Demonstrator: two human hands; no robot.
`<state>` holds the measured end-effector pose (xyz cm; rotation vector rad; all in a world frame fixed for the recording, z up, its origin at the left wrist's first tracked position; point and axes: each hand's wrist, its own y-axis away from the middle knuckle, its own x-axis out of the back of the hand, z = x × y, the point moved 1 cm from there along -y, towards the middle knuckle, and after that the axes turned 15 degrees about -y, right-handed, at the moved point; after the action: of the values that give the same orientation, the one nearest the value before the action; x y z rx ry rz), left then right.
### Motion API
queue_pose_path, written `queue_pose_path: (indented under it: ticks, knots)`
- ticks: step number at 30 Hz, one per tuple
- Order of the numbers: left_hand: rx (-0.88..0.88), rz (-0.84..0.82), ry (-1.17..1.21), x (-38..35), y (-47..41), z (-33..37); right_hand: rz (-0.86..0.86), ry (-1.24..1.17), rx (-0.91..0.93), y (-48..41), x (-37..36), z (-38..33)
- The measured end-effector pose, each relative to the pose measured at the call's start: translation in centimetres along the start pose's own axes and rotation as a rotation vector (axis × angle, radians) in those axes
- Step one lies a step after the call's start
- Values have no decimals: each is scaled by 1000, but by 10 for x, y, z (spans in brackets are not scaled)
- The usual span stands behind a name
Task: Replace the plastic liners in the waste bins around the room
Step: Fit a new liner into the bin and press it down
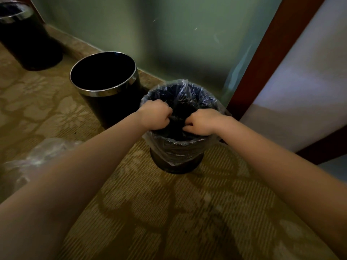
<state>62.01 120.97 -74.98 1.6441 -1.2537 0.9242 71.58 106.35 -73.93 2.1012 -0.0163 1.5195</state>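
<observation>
Left grip [154, 117] and right grip [201, 121], curled into fists, each clamp the clear liner [178, 147] at the mouth of the bin [176, 167] standing on the carpet [169, 212], just beside a bare bin [116, 107].

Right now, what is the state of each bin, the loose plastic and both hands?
Near bin: upright, clear liner folded over its rim.
Middle bin: upright, no liner.
Far bin: upright, liner unclear.
Loose plastic: crumpled on the carpet.
Left hand: grips the liner.
Right hand: grips the liner.
</observation>
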Motion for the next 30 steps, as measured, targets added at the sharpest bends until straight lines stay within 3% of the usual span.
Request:
queue_pose_path:
  ticks: [1, 3, 7, 9, 14, 21, 24, 27, 30]
  knots:
    - [7, -49, -23, -1, -1, 0, -47, 60, -68, -2, -3, 5]
    - [59, -70, -4, 0, -3, -2, 45, 43, -98, -5, 0, 7]
    - [275, 312, 136, 10, -13, -16, 580, -41, -37, -16, 17, 2]
    - [392, 362, 186, 11, -21, -22, 703, -116, -104, -23, 22, 7]
    - [587, 114, 632, 3, -40, -29, 620, -439, -380, -48, 28, 22]
    - [704, -150, 617, -24, -27, -43, 564, -184, -480, -65, 26, 33]
    - [720, -166, 618, -25, -27, -40, 577, -99, -473, -66, 23, 36]
    - [627, -152, 778, -26, -23, -41, 535, -137, -403, -63, 23, 28]
    - [583, 25, 960, -18, -9, -54, 555, -180, -241, -61, 34, 15]
